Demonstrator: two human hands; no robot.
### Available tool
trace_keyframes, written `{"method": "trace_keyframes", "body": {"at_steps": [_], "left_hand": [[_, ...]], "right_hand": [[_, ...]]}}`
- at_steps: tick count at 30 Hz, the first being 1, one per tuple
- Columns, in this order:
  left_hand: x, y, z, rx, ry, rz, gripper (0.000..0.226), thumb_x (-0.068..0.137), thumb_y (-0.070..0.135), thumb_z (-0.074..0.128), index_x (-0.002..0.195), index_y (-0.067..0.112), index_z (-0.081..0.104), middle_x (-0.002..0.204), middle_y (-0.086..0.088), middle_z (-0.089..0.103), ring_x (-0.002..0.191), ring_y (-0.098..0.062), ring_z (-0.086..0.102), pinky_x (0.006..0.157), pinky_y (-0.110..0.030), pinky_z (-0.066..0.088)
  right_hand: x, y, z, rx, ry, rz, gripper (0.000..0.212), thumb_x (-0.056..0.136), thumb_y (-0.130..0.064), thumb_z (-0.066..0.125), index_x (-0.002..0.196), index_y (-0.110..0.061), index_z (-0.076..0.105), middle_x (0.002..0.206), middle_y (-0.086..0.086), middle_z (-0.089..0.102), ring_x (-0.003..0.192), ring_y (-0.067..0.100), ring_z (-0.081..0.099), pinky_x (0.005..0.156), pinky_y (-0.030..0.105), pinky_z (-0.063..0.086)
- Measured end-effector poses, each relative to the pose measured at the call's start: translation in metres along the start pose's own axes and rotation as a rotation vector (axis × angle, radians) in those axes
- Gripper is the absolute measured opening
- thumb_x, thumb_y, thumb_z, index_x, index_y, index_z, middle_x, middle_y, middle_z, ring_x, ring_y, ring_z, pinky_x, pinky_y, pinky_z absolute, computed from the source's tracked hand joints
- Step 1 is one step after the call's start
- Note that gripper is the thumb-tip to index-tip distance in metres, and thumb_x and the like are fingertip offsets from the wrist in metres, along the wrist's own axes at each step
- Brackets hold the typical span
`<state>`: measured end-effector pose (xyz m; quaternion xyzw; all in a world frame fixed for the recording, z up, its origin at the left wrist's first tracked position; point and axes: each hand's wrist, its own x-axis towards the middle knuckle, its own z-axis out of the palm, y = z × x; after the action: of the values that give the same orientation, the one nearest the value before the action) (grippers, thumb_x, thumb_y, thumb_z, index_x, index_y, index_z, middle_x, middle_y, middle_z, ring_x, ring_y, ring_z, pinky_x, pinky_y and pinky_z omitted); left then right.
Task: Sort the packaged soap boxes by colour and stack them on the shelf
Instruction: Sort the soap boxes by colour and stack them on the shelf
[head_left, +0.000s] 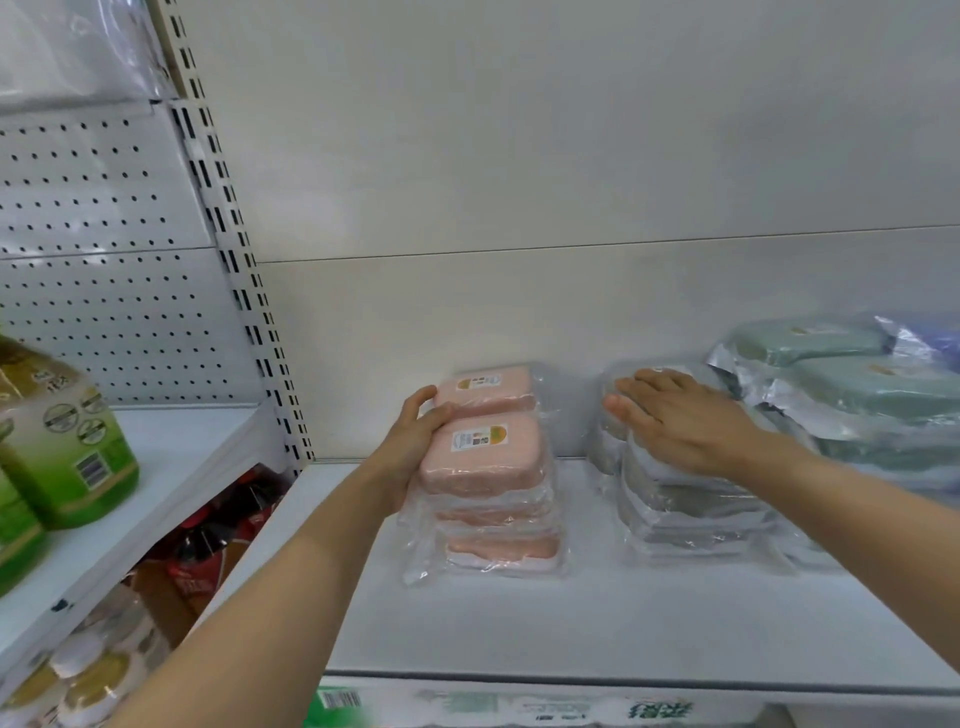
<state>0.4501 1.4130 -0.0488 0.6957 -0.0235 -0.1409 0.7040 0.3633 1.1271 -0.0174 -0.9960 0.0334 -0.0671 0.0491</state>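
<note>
Two stacks of pink soap boxes in clear wrap stand on the white shelf (519, 623): a front stack (488, 467) and a rear stack (485, 392) behind it. My left hand (410, 447) grips the left side of the front pink stack, fingers reaching the rear one. To the right stands a stack of grey soap boxes (685, 514). My right hand (675, 415) lies flat on top of it with straight fingers. Green soap boxes (852, 395) are piled at the far right against the back wall.
A purple-blue wrapped pack (930, 338) shows at the right edge. On the lower left shelf stand green bottles (57, 441); red packages (223, 540) sit below. A slotted upright (244, 291) divides the shelving bays.
</note>
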Motion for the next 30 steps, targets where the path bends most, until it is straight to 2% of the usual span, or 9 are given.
{"method": "trace_keyframes", "body": {"at_steps": [7, 11, 13, 16, 18, 21, 23, 26, 30], "left_hand": [[0.009, -0.003, 0.073, 0.040, -0.084, 0.056, 0.039, 0.100, 0.035, 0.053, 0.134, 0.042, 0.035, 0.114, -0.015, 0.067, 0.087, -0.030, 0.072, 0.068, -0.037, 0.059], [0.007, -0.002, 0.068, 0.069, -0.059, 0.066, 0.041, 0.101, 0.040, 0.050, 0.138, 0.041, 0.033, 0.115, -0.011, 0.067, 0.093, -0.029, 0.072, 0.076, -0.041, 0.060], [0.006, -0.001, 0.067, 0.160, -0.009, 0.100, 0.044, 0.101, 0.047, 0.045, 0.143, 0.040, 0.032, 0.130, -0.008, 0.059, 0.099, -0.026, 0.069, 0.084, -0.041, 0.058], [0.000, 0.001, 0.064, 0.513, 0.255, 0.376, 0.049, 0.101, 0.058, 0.032, 0.145, 0.039, 0.037, 0.148, -0.001, 0.041, 0.127, -0.022, 0.049, 0.107, -0.042, 0.039], [-0.022, 0.003, 0.057, 0.613, 0.343, 0.607, 0.052, 0.099, 0.063, 0.026, 0.143, 0.039, 0.042, 0.150, 0.010, 0.041, 0.140, -0.015, 0.035, 0.116, -0.042, 0.027], [-0.061, -0.006, 0.051, 0.823, 0.231, 0.880, 0.058, 0.095, 0.070, 0.024, 0.145, 0.044, 0.036, 0.156, 0.018, 0.032, 0.148, -0.005, 0.016, 0.122, -0.038, 0.010], [-0.073, -0.023, 0.053, 1.112, 0.112, 1.031, 0.064, 0.091, 0.075, 0.028, 0.148, 0.046, 0.027, 0.161, 0.018, 0.020, 0.151, -0.010, 0.005, 0.121, -0.043, 0.000], [-0.062, -0.047, 0.061, 1.386, 0.094, 1.139, 0.071, 0.089, 0.074, 0.037, 0.151, 0.043, 0.022, 0.162, 0.009, 0.018, 0.152, -0.024, 0.008, 0.119, -0.057, 0.011], [-0.031, -0.047, 0.076, 1.390, 0.105, 1.103, 0.076, 0.079, 0.055, 0.067, 0.144, 0.035, 0.033, 0.150, -0.001, 0.035, 0.140, -0.033, 0.030, 0.107, -0.061, 0.036]], "right_hand": [[-0.001, 0.005, 0.002, 0.109, 0.078, -0.027, 0.088, 0.078, -0.078, -0.003, 0.132, -0.026, 0.044, 0.142, 0.000, 0.047, 0.133, 0.023, 0.037, 0.110, 0.046, 0.031], [0.002, 0.009, 0.006, 0.084, 0.081, -0.052, 0.078, 0.084, -0.074, 0.002, 0.122, -0.025, 0.051, 0.133, 0.001, 0.051, 0.129, 0.026, 0.040, 0.108, 0.048, 0.032], [0.004, 0.011, 0.005, 0.128, 0.087, -0.058, 0.072, 0.087, -0.071, 0.005, 0.116, -0.026, 0.054, 0.126, 0.001, 0.055, 0.125, 0.027, 0.044, 0.106, 0.048, 0.034], [-0.003, 0.012, -0.003, 0.330, 0.150, -0.111, 0.049, 0.098, -0.056, 0.021, 0.113, -0.026, 0.058, 0.122, 0.001, 0.057, 0.122, 0.025, 0.046, 0.104, 0.038, 0.034], [-0.016, 0.014, -0.011, 0.408, 0.200, -0.148, 0.045, 0.102, -0.048, 0.031, 0.132, -0.023, 0.053, 0.140, -0.001, 0.049, 0.135, 0.018, 0.036, 0.109, 0.028, 0.025], [-0.044, 0.023, -0.011, 0.273, 0.281, -0.191, 0.059, 0.099, -0.057, 0.034, 0.146, -0.022, 0.042, 0.152, -0.004, 0.037, 0.140, 0.014, 0.029, 0.108, 0.021, 0.018], [-0.060, 0.029, 0.004, 0.085, 0.379, -0.247, 0.072, 0.091, -0.064, 0.030, 0.145, -0.018, 0.042, 0.150, 0.002, 0.040, 0.136, 0.021, 0.035, 0.111, 0.032, 0.023], [-0.071, 0.038, 0.031, -0.140, 0.436, -0.245, 0.083, 0.082, -0.065, 0.040, 0.145, -0.011, 0.037, 0.147, 0.009, 0.044, 0.135, 0.026, 0.034, 0.109, 0.055, 0.033], [-0.064, 0.046, 0.046, -0.275, 0.328, -0.222, 0.119, 0.055, -0.062, 0.077, 0.149, -0.008, 0.029, 0.148, 0.013, 0.041, 0.139, 0.028, 0.026, 0.112, 0.057, 0.025]]}}
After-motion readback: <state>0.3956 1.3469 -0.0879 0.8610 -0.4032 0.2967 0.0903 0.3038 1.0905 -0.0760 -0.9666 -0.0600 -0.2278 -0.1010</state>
